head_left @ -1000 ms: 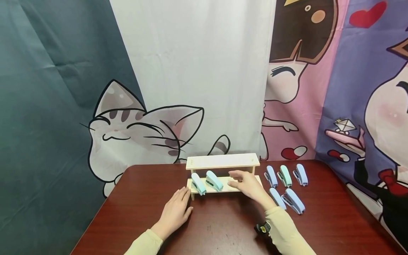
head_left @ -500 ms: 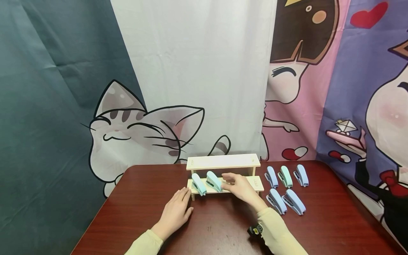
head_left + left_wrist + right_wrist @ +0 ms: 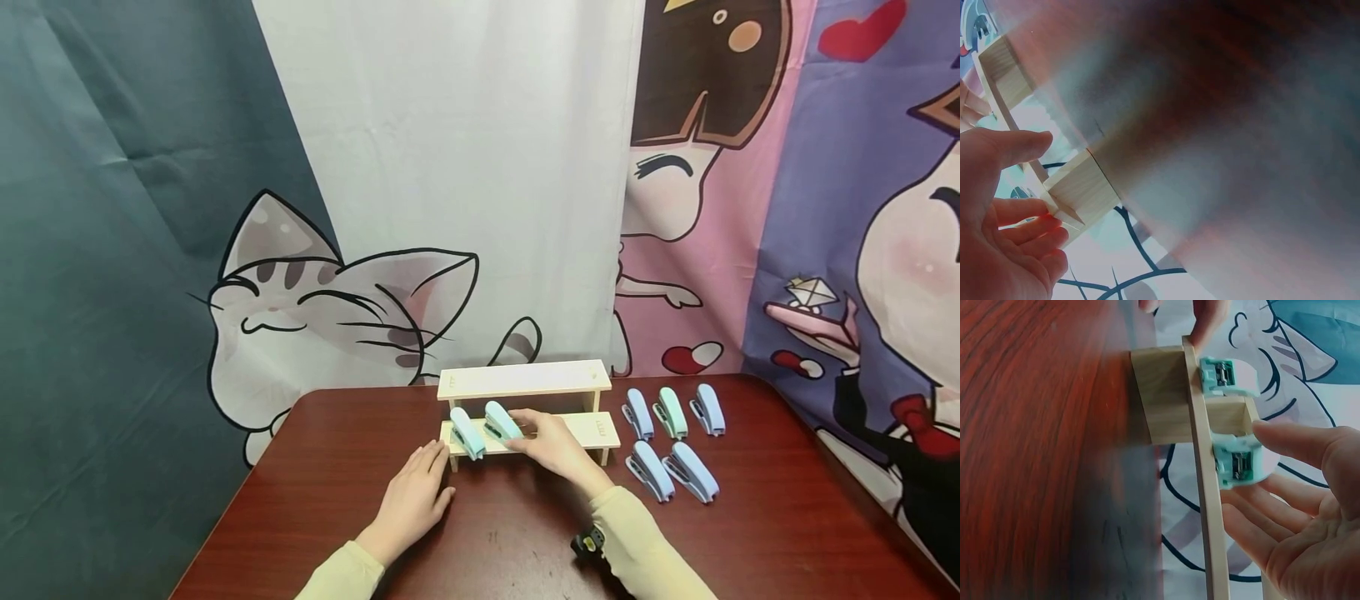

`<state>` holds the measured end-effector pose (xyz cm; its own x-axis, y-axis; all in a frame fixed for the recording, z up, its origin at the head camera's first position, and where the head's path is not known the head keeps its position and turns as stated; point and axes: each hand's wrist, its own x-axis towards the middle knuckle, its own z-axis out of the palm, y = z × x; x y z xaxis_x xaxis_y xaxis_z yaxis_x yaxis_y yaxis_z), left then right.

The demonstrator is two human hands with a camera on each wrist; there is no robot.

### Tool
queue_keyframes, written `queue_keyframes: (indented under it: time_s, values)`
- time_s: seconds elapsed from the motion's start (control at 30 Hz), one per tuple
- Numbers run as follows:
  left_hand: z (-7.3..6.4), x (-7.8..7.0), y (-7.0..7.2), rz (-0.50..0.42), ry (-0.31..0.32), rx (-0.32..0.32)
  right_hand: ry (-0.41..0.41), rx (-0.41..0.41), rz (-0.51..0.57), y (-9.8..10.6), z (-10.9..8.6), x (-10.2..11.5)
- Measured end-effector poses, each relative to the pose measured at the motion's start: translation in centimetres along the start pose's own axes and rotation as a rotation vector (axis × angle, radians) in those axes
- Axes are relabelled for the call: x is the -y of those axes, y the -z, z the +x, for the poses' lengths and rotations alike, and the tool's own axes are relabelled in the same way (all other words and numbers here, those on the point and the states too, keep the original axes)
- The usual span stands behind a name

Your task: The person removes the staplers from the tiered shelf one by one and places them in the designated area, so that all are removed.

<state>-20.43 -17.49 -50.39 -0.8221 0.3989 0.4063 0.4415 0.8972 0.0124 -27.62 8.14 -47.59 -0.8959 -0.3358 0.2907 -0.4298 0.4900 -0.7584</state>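
Two mint-green staplers lie side by side on the lower tier of a pale wooden two-step rack [image 3: 600, 431]. My right hand [image 3: 553, 446] is at the right-hand stapler [image 3: 502, 422]. In the right wrist view, my thumb and fingers hold this stapler [image 3: 1238, 464] from opposite sides. The other stapler [image 3: 468, 433] sits at the tier's left end, tilted the same way. My left hand [image 3: 412, 497] rests with its extended fingers against the rack's left front corner. In the left wrist view, those fingers touch the end of the wooden rack [image 3: 1085, 187].
Right of the rack, several staplers stand on the dark red table [image 3: 495, 533] in two rows: a back row with a green stapler [image 3: 671, 414] between blue ones, and a front row of two blue staplers [image 3: 650, 472]. A cartoon curtain [image 3: 480, 167] hangs behind the table.
My right hand has moved left along the lower tier, from beside the right-hand stapler to holding it. My left hand has stayed at the rack's corner.
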Motion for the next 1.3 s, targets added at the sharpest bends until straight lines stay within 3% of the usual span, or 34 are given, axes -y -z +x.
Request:
queue_keyframes:
  time_s: [0.4,0.7,0.93,1.3]
  values:
    - [0.0,0.1,0.0,-0.007,0.007,0.007,0.019,-0.051,-0.045,-1.2,0.5,0.2]
    - [-0.2,0.1,-0.2,-0.008,-0.007,-0.008,0.025,-0.036,-0.032,-1.1,0.3,0.3]
    - [-0.1,-0.1,-0.3,-0.001,-0.021,-0.033,0.017,-0.046,-0.059,0.0,-0.1,0.6]
    - [-0.1,-0.1,0.0,-0.002,-0.008,-0.003,-0.032,-0.111,-0.084,2.4,-0.6,1.3]
